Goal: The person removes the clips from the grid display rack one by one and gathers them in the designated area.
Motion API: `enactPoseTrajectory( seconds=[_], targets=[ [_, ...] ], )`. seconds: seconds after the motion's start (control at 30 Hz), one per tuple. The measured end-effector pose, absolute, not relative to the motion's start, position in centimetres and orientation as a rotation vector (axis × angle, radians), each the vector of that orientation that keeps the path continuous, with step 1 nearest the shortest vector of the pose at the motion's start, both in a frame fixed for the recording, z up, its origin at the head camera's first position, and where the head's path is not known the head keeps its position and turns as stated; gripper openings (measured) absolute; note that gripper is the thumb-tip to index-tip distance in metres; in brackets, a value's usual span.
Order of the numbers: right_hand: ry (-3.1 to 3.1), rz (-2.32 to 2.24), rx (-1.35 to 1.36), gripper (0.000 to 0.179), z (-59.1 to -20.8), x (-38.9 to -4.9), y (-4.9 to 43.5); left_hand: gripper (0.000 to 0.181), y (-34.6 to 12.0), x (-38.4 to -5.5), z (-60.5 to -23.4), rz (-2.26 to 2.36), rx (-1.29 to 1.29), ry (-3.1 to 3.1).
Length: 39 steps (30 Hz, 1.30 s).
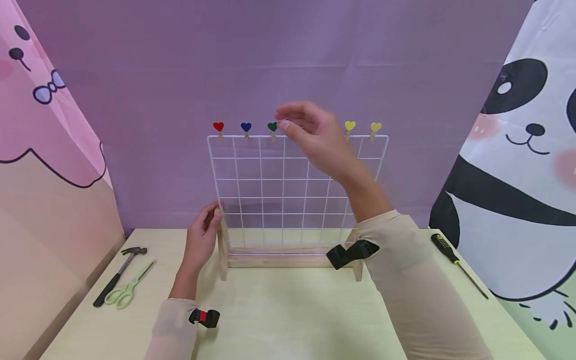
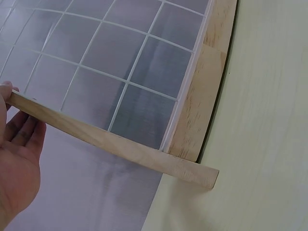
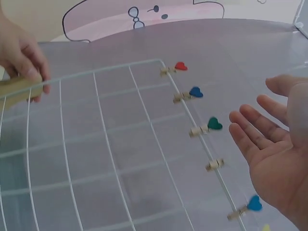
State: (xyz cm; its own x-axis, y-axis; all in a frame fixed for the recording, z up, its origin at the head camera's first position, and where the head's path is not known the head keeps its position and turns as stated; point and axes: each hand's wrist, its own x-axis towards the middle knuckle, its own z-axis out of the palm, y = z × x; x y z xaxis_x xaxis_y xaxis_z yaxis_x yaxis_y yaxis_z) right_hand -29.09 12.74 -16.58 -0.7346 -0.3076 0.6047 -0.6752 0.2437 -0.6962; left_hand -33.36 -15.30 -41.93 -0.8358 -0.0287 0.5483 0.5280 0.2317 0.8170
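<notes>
A white wire grid (image 1: 283, 197) stands upright in a wooden stand (image 1: 288, 263). My left hand (image 1: 201, 237) grips the stand's left upright (image 2: 110, 139), thumb on one side and fingers on the other. Small wooden clips with hearts line the grid's top wire: a red heart (image 1: 218, 126), a blue heart (image 1: 246, 127), a green heart (image 1: 272, 126) and yellow ones (image 1: 350, 125) at the right. In the right wrist view a light blue heart (image 3: 254, 203) also shows, and one clip (image 3: 215, 164) has no visible heart. My right hand (image 1: 319, 140) hovers beside the clips, fingers relaxed, holding nothing.
On the table's left lie a hammer (image 1: 119, 275) and light green scissors (image 1: 128, 287). A screwdriver (image 1: 450, 255) rests near the right edge. Purple cloth (image 1: 157, 125) hangs behind the grid, with a panda print (image 1: 517, 150) on the right.
</notes>
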Motion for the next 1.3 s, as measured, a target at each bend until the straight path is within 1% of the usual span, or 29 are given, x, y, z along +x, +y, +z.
enactPoseTrajectory(
  seconds=[0.2,0.5,0.73,1.1,1.3],
  targets=[
    [-2.155,1.585,0.892,0.031,-15.8,-29.8,10.3,0.037,-15.4,-33.3,-41.8,-1.655,-0.461,-2.059],
    [-2.222,1.547,0.882,0.029,-15.2,-31.7,6.9,0.037,-15.3,-33.2,-42.0,-1.675,-0.426,-2.043],
    [-2.204,1.627,0.872,0.026,-15.0,-32.7,4.8,0.037,-15.4,-33.2,-42.0,-1.666,-0.431,-2.067],
    [-2.264,1.534,0.793,0.02,-15.1,-34.1,2.7,0.039,-15.4,-33.3,-41.9,-1.626,-0.418,-2.106],
    [-2.333,1.477,0.749,0.017,-15.4,-34.2,2.1,0.039,-15.5,-33.3,-42.1,-1.631,-0.425,-2.108]
  ],
)
